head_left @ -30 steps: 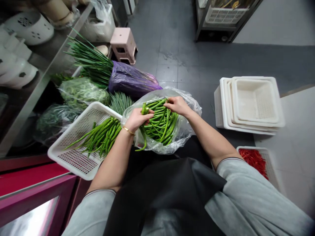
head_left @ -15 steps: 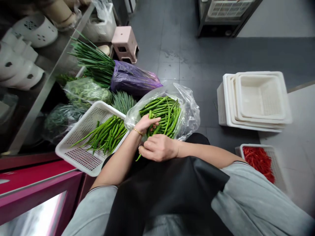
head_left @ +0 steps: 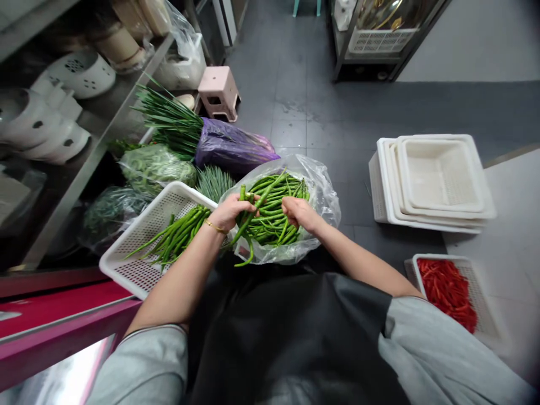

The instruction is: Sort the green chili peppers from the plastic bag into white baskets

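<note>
"Green peppers [head_left: 270, 232] lie heaped in an open plastic bag [head_left: 327, 196], just beyond the black apron [head_left: 291, 337]. Which hand is nearer to them?"

"Both are over the bag. The left hand [head_left: 230, 211] is at its left edge, the right hand [head_left: 300, 214] above the right side of the heap."

"And the fingers?"

"On the left they grip a small bundle [head_left: 243, 194], stem ends poking up beyond the thumb. One curved tail [head_left: 251, 253] hangs out on the near side. On the right they are curled shut; I see nothing in them, though I can't tell whether something small is hidden."

"How does the long pepper [head_left: 270, 190] lie?"

"On a slant through the left fingers: far end away from the apron and to the right, near end down to the left. The right fingers are near its upper half, a little to the right, with a gap between."

"So that slant is what matters?"

"I'd judge so, as it runs much like the loose bunch [head_left: 181, 232] in the white basket [head_left: 108, 269]. That stands left of the bag, on the left hand's side, and the left forearm [head_left: 185, 275] hides part of it."
</note>
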`<move>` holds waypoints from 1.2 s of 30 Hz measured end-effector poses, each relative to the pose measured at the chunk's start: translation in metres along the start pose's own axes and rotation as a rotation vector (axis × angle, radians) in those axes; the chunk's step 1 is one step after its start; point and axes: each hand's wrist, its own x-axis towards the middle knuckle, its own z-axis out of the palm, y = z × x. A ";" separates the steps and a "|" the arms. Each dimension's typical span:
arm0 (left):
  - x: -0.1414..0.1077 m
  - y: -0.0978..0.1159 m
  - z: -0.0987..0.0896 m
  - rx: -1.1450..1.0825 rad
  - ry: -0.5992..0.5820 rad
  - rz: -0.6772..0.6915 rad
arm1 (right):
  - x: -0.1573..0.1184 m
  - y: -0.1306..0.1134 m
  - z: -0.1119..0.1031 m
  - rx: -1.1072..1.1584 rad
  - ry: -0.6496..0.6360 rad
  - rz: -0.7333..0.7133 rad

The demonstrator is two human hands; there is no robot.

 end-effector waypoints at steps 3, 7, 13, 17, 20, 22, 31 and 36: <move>-0.006 -0.006 0.003 0.164 -0.102 -0.020 | 0.021 0.019 -0.012 0.134 -0.019 0.225; -0.008 -0.013 0.019 0.206 -0.183 -0.033 | 0.031 0.011 -0.005 -0.151 -0.069 -0.081; 0.004 0.002 0.045 -0.039 -0.027 -0.067 | 0.041 -0.008 -0.025 -1.027 0.177 -0.099; 0.003 0.018 0.030 -0.131 -0.007 -0.048 | 0.049 0.017 -0.047 -1.158 0.056 0.198; 0.007 0.017 0.017 -0.109 -0.001 -0.026 | 0.056 0.044 -0.046 -1.092 -0.074 0.422; 0.015 0.010 0.018 0.003 -0.003 0.003 | 0.061 0.054 -0.043 -1.023 -0.080 0.470; 0.065 -0.021 0.059 0.184 -0.033 0.068 | 0.054 0.017 -0.040 -0.585 0.006 0.153; 0.068 -0.033 0.048 0.144 0.029 -0.010 | 0.052 0.043 -0.045 -1.052 0.053 -0.031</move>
